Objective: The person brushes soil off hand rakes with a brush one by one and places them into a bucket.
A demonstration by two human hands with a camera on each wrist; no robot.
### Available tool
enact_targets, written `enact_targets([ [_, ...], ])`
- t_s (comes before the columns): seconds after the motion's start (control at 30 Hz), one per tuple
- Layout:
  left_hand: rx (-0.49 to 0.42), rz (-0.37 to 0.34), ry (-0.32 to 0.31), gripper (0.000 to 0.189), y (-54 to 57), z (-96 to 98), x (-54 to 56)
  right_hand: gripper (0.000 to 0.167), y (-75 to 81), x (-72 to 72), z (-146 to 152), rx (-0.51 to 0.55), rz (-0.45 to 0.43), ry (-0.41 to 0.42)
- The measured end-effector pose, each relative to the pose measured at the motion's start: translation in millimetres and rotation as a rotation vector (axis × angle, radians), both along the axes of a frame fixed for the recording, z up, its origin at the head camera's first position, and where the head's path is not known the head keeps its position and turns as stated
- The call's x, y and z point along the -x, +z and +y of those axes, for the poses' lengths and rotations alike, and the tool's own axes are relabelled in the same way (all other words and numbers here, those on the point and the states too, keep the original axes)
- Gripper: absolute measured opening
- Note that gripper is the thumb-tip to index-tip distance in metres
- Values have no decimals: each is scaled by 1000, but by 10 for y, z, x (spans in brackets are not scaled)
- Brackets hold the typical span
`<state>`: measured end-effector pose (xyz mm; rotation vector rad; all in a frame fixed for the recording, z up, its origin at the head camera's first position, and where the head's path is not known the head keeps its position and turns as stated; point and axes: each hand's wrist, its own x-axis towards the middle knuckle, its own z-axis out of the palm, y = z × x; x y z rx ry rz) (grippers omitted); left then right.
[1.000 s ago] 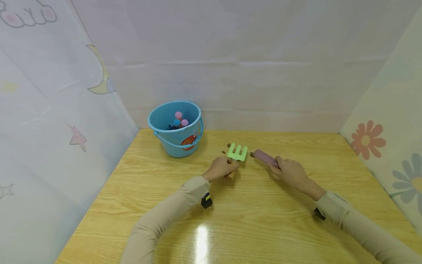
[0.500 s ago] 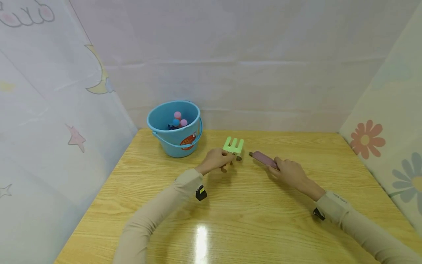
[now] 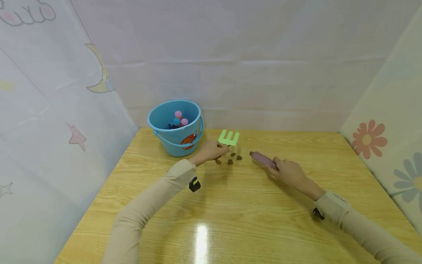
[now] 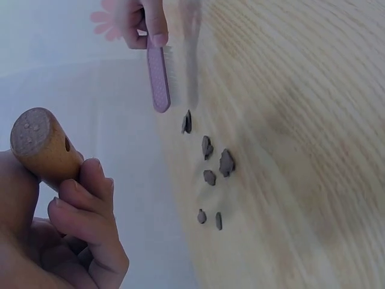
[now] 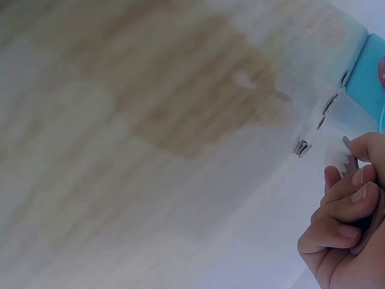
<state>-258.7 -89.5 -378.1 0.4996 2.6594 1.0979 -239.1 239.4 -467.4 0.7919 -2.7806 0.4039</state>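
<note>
My left hand (image 3: 211,149) grips the wooden handle (image 4: 47,144) of a small toy rake with a pale green three-tined head (image 3: 229,138). The head points toward the back wall, over the table's far part. Several small dark, stone-like pieces (image 4: 226,162) lie scattered on the wood just right of and below this hand. To their right, my right hand (image 3: 290,174) holds a mauve brush (image 3: 262,158) by its dark handle; pale bristles show along one side in the left wrist view. One dark piece (image 3: 251,153) sits by the brush tip.
A light blue bucket (image 3: 173,147) stands at the back left, close to my left hand, its handle hanging down in front. Inside are pink and blue balls (image 3: 178,114) and something dark. Printed cloth (image 3: 263,73) hangs behind and beside the wooden table (image 3: 250,220).
My left hand has moved left and toward the back with the rake. More dark pieces now show where the hand and rake were. My right hand and the brush have hardly moved.
</note>
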Motion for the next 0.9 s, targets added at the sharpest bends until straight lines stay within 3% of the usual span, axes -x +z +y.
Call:
enact_targets([
  [0.3, -38, 21, -80, 50, 241, -159, -76, 29, 97, -12, 10, -12, 30, 6],
  [0.5, -54, 47, -49, 49, 423, -264, -62, 29, 138, -11, 30, -34, 29, 5],
  [0.8, -125, -21, -47, 47, 671, -458, -96, 29, 156, -16, 39, -49, -28, -11],
  [0.9, -126, -18, -13, 46, 767, -544, -110, 28, 160, -24, 43, -48, -37, -8],
])
